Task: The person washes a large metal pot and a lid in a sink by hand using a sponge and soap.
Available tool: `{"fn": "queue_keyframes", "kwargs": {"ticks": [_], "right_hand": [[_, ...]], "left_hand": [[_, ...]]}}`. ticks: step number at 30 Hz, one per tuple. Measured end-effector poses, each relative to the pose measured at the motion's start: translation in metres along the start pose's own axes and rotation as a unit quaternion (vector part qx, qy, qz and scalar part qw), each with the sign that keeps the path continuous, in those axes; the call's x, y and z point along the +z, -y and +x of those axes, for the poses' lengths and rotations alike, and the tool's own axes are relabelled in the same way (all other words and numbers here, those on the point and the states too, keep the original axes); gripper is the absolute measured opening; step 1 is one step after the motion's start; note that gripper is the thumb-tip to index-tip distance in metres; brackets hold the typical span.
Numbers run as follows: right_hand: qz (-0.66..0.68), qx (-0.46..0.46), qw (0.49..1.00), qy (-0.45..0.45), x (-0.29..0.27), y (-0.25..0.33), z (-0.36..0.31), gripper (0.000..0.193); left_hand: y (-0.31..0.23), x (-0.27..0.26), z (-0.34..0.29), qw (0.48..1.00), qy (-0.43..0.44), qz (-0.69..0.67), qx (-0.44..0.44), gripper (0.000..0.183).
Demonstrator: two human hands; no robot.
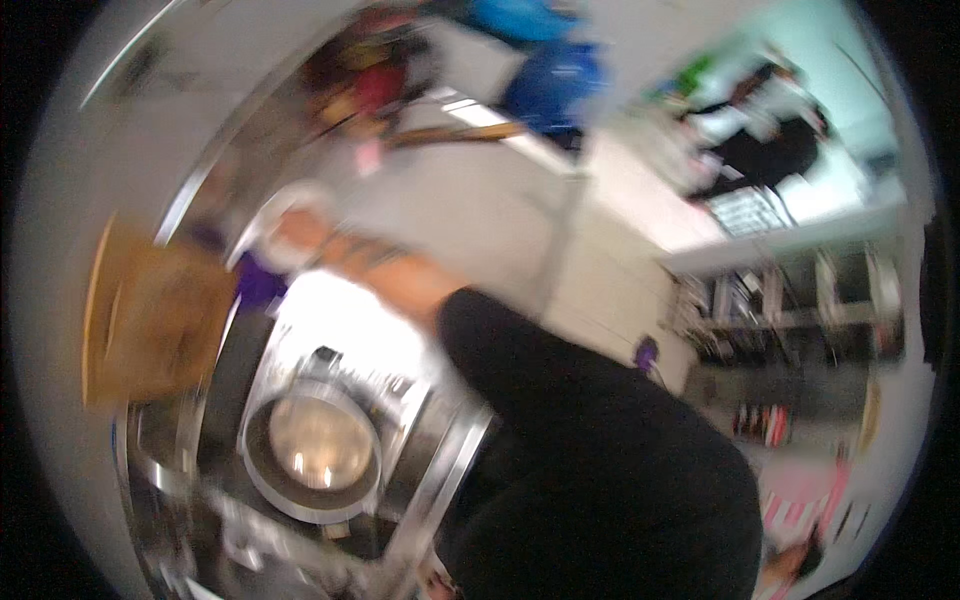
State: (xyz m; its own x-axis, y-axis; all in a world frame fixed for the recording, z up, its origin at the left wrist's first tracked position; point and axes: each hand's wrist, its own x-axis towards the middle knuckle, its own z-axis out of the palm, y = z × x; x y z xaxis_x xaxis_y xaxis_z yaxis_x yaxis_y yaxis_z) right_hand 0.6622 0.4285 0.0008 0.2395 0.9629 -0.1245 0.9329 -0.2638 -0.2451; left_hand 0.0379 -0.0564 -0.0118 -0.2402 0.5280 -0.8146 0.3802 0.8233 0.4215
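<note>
Motion blur smears most of the view. A bare forearm in a black sleeve [590, 410] reaches from the lower right toward the upper left; it appears to be my right arm. At its end, my right hand [300, 232] is at a pale round thing [272, 215], perhaps a bowl or dish. Its fingers are too smeared to show whether they grip it. Just below the hand is something purple [262, 283], maybe cloth. Nearer stands a round metal pot [372, 470] with pale, shiny contents. My left hand does not show.
A brown wooden-looking block or box [160, 315] stands at the left. Shelves with dark items [790, 310] line the right side. A blue bag-like bundle [555, 85] is at the top. A person in dark clothing [770, 150] is at the upper right.
</note>
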Motion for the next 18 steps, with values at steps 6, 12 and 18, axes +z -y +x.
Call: {"fn": "queue_keyframes", "kwargs": {"ticks": [6, 12, 18], "right_hand": [[0.406, 0.039, 0.908, 0.09, -0.075, 0.022, -0.044, 0.027], [0.546, 0.003, 0.821, 0.165, -0.094, 0.118, -0.183, 0.036], [0.587, 0.174, 0.692, 0.382, 0.004, 0.244, -0.264, 0.042]], "left_hand": [[0.03, -0.038, -0.053, 0.985, 0.008, 0.099, 0.14, 0.044], [-0.009, -0.035, -0.064, 0.985, -0.1, 0.076, 0.122, 0.034], [-0.032, -0.059, -0.041, 0.981, -0.102, 0.004, 0.168, 0.032]]}}
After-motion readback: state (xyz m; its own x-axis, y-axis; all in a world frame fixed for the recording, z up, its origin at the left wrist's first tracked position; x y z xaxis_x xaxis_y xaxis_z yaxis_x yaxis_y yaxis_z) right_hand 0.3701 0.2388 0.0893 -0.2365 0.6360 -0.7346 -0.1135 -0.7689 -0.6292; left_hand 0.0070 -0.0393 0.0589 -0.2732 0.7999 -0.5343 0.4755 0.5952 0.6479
